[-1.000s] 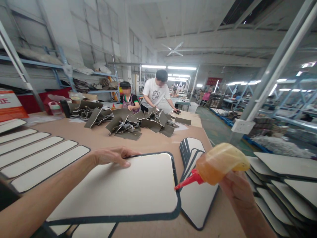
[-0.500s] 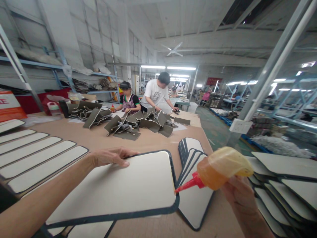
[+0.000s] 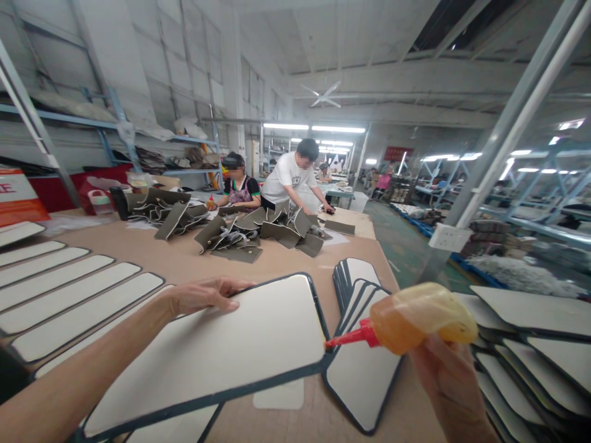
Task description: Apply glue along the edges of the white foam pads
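Observation:
My left hand point(image 3: 207, 296) grips the far edge of a cream panel with a dark border point(image 3: 221, 357), thumb on top and fingers underneath. The panel is tilted above the table. My right hand point(image 3: 443, 363) is wrapped round a soft glue bottle point(image 3: 422, 317) holding amber liquid, tipped on its side. Its red nozzle point(image 3: 348, 338) points left, with the tip at the panel's right edge near the near corner. A thin yellowish line runs along that edge. Beneath the bottle, more bordered panels point(image 3: 364, 369) lie fanned out on the table.
Similar panels point(image 3: 92, 314) lie in an overlapping row at left, and stacks point(image 3: 545, 363) stand at right. A heap of olive-grey pieces point(image 3: 281, 227) covers the table's far part. Two people point(image 3: 289, 181) work behind it. A metal post point(image 3: 489, 141) rises at right.
The panel's right end has risen slightly and turned, uncovering a pale piece on the table below. The bottle has shifted slightly to the right, its nozzle tip higher in view.

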A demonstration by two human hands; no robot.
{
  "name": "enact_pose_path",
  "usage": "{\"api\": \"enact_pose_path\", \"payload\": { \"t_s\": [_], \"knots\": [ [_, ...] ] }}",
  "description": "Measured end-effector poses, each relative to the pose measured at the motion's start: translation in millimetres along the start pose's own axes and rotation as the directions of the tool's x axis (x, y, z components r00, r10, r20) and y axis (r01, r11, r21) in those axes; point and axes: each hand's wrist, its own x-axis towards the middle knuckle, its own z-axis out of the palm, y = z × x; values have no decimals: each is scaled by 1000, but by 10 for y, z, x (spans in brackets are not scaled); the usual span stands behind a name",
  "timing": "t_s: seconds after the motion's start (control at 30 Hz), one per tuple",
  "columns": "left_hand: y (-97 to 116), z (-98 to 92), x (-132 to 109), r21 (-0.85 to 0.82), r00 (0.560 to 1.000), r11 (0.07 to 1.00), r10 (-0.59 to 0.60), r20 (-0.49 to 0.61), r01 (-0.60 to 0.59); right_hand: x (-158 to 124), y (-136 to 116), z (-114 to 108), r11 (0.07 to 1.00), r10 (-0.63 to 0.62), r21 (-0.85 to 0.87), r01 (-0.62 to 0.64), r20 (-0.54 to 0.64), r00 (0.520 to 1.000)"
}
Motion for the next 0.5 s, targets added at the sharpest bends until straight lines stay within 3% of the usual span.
{"api": "enact_pose_path", "payload": {
  "t_s": [0.2,0.5],
  "knots": [
    [-202,-82,-13,7,995,998,58,-80,-58,-153,22,73,999,-44,2,44,-54,998],
    [-342,61,-37,-144,989,985,76,-130,-95,-301,103,201,993,-119,-7,119,-162,980]
  ]
}}
